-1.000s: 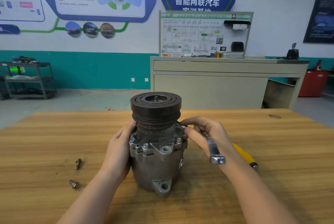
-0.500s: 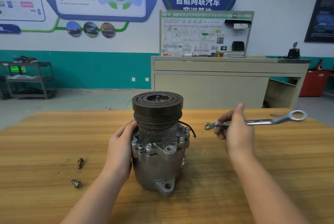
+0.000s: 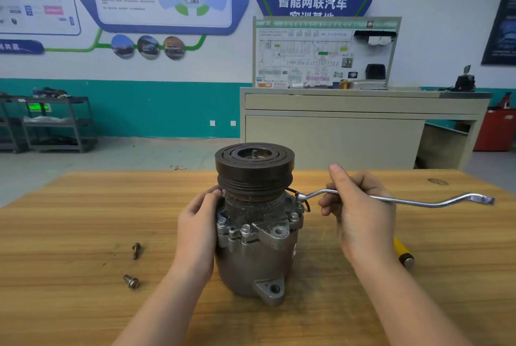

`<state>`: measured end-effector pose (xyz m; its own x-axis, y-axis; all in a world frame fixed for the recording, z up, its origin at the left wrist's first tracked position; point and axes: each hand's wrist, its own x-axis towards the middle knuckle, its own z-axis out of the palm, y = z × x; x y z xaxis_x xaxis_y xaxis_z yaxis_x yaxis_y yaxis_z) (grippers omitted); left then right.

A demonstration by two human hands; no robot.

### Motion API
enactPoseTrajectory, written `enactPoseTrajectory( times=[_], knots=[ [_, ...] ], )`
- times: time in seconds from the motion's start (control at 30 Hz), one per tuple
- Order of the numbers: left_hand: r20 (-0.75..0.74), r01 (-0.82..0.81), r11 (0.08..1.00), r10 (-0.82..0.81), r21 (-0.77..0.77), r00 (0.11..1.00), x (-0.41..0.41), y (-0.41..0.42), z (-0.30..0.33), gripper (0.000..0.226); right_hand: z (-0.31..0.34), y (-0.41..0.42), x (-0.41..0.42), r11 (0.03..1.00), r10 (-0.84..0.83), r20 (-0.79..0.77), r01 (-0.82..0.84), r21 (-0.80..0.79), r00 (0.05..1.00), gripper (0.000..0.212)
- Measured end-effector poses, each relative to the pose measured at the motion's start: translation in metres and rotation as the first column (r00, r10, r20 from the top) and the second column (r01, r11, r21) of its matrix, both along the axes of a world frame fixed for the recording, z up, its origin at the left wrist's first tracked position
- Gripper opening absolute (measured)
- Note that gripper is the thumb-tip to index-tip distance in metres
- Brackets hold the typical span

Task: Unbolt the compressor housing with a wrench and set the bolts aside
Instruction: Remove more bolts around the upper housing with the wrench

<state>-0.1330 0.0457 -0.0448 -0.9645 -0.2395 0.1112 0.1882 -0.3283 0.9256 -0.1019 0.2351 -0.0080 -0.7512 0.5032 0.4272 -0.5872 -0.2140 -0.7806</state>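
— Grey cast-metal compressor housing with a dark grooved pulley: where was it?
— Upright on the wooden worktop, mid-scene. The left hand pressed its left side, fingers loosely curved on it.
— The right hand?
— Fingers curled round the long silver wrench, whose near end met the housing's right rim. Two loose steel bolts lay left.
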Motion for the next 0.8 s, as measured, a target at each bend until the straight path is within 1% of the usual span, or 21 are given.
enactPoseTrajectory(
  times=[0.07,0.1,0.13,0.17,0.23,0.27,0.3,0.33,0.37,0.4,0.43,0.47,0.5,0.53,0.57,0.6,0.63,0.7,0.8],
  knots=[
    [0.0,0.006,1.0,-0.006,0.009,1.0,0.0,0.0,0.001,0.022,-0.003,-0.005,0.005,0.985,-0.102,-0.024,0.104,0.138,0.995,0.039],
    [-0.003,0.008,1.0,-0.008,0.01,1.0,0.001,0.0,0.002,0.021,-0.004,-0.007,0.008,0.956,-0.171,-0.05,0.178,0.235,0.984,0.04],
    [-0.005,0.011,1.0,-0.011,0.007,1.0,0.001,0.001,0.003,0.021,-0.006,-0.009,0.012,0.903,-0.244,-0.088,0.259,0.343,0.966,0.041],
    [-0.007,0.014,1.0,-0.014,-0.001,1.0,0.001,0.001,0.003,0.022,-0.007,-0.011,0.015,0.829,-0.31,-0.137,0.338,0.446,0.941,0.042],
    [-0.012,0.022,1.0,-0.022,-0.015,1.0,0.001,0.001,0.004,0.022,-0.006,-0.019,0.021,0.651,-0.405,-0.252,0.471,0.595,0.879,0.041],
    [-0.011,0.024,1.0,-0.024,-0.017,1.0,0.002,0.001,0.005,0.023,-0.004,-0.024,0.023,0.57,-0.437,-0.297,0.516,0.639,0.849,0.041],
    [-0.008,0.025,1.0,-0.025,-0.017,1.0,0.002,0.001,0.005,0.023,-0.002,-0.027,0.025,0.511,-0.465,-0.32,0.545,0.665,0.825,0.04],
    [-0.006,0.025,1.0,-0.025,-0.015,1.0,0.002,0.0,0.006,0.023,-0.001,-0.029,0.026,0.488,-0.486,-0.317,0.554,0.675,0.814,0.041],
    [-0.003,0.027,1.0,-0.027,-0.014,1.0,0.003,0.0,0.006,0.024,-0.001,-0.029,0.025,0.511,-0.493,-0.29,0.543,0.667,0.82,0.042],
    [0.0,0.028,0.999,-0.028,-0.014,1.0,0.003,0.0,0.006,0.024,-0.003,-0.026,0.024,0.586,-0.479,-0.239,0.511,0.629,0.844,0.042],
    [0.002,0.027,0.999,-0.027,-0.017,1.0,0.003,0.0,0.006,0.024,-0.006,-0.022,0.022,0.701,-0.438,-0.166,0.451,0.552,0.883,0.042],
    [0.002,0.02,1.0,-0.02,-0.02,1.0,0.003,0.0,0.006,0.024,-0.008,-0.016,0.019,0.828,-0.36,-0.08,0.358,0.432,0.929,0.041],
    [0.001,0.011,1.0,-0.011,-0.022,1.0,0.002,-0.001,0.005,0.023,-0.009,-0.009,0.015,0.933,-0.246,0.006,0.235,0.273,0.969,0.038],
    [0.001,0.003,1.0,-0.003,-0.021,1.0,0.002,0.0,0.005,0.022,-0.01,-0.002,0.009,0.991,-0.105,0.096,0.095,0.098,0.99,0.036],
    [0.003,-0.001,1.0,0.001,-0.02,1.0,0.001,0.0,0.004,0.021,-0.01,0.006,0.0,0.997,0.049,0.178,-0.038,-0.066,0.983,0.033],
    [0.006,0.001,1.0,-0.001,-0.018,1.0,0.0,0.001,0.004,0.021,-0.007,0.014,-0.01,0.972,0.187,0.261,-0.14,-0.188,0.947,0.031],
    [0.007,0.006,1.0,-0.006,-0.014,1.0,0.0,0.001,0.004,0.021,-0.004,0.02,-0.021,0.945,0.291,0.347,-0.211,-0.251,0.892,0.03],
    [0.001,0.011,1.0,-0.011,-0.009,1.0,-0.001,0.002,0.004,0.021,0.003,0.024,-0.039,0.917,0.397,0.468,-0.319,-0.239,0.79,0.03],
    [-0.015,0.011,1.0,-0.012,-0.021,1.0,-0.001,0.002,0.004,0.021,0.011,0.018,-0.058,0.887,0.445,0.539,-0.435,-0.155,0.716,0.029]
  ],
)
